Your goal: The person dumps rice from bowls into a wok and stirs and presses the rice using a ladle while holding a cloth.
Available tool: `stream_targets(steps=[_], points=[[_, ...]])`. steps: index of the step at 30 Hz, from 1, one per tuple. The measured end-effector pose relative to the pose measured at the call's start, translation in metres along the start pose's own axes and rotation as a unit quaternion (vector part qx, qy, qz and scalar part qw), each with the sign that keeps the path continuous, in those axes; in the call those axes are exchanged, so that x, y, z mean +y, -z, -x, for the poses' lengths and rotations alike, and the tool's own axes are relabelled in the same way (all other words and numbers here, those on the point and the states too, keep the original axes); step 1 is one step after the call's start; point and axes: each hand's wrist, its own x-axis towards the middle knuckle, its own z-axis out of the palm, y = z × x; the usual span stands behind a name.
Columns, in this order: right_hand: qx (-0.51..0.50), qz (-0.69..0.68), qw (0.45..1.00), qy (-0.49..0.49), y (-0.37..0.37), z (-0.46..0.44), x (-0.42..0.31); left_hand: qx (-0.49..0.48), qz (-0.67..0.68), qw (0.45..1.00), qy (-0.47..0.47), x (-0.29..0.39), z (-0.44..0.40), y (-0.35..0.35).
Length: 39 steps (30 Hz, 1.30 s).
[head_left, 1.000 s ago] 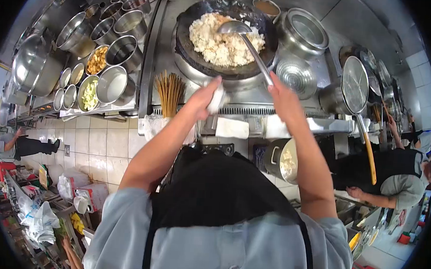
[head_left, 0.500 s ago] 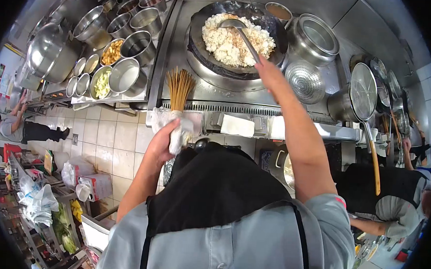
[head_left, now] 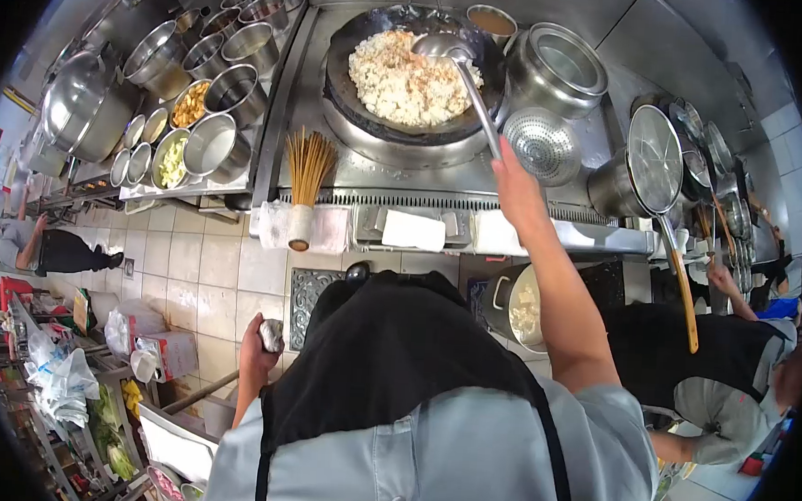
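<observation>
My right hand [head_left: 515, 182] is closed round the handle of a metal ladle [head_left: 446, 48]. The ladle's bowl rests on the rice [head_left: 405, 83] in a large black wok [head_left: 336, 76] on the stove. Low at the left, beside my body, my left hand [head_left: 258, 345] is closed on a crumpled whitish cloth [head_left: 271, 335]. A bamboo brush [head_left: 306, 175] stands at the stove's front edge over a white cloth [head_left: 330, 229]. Right of the wok lies a perforated strainer [head_left: 542, 145].
Metal containers of ingredients [head_left: 189, 105] stand at the left. A lidded pot [head_left: 565, 70] is behind the strainer. A mesh skimmer [head_left: 655, 159] lies on a pot at the right. Below the stove edge is a pot [head_left: 512, 306]. A person [head_left: 686, 356] stands at the right, another [head_left: 52, 249] far left.
My left hand with the cloth has moved from the stove's front down and left to beside my body. My right hand first slid up toward the wok, then back, still on the ladle.
</observation>
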Motion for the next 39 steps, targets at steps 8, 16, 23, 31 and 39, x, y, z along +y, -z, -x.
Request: stream_targets(steps=[8, 16, 23, 31, 39], points=[[-0.021, -0.044, 0.997, 0.056, 0.007, -0.014, -0.008, 0.081, 0.075, 0.986, 0.125, -0.050, -0.010, 0.020], [-0.175, -0.072, 0.978, -0.085, 0.043, 0.029, -0.043, 0.103, -0.033, 0.989, 0.105, -0.095, -0.020, 0.075], [-0.256, -0.074, 0.953, -0.140, 0.036, 0.027, -0.051, 0.106, -0.101, 0.986, 0.080, -0.075, 0.012, 0.043], [-0.178, 0.009, 0.981, -0.076, 0.037, 0.053, 0.016, 0.044, -0.068, 0.996, 0.041, -0.050, 0.019, -0.015], [-0.093, -0.033, 0.990, -0.098, 0.014, 0.031, 0.004, 0.065, 0.136, 0.979, 0.140, -0.056, -0.031, 0.017]])
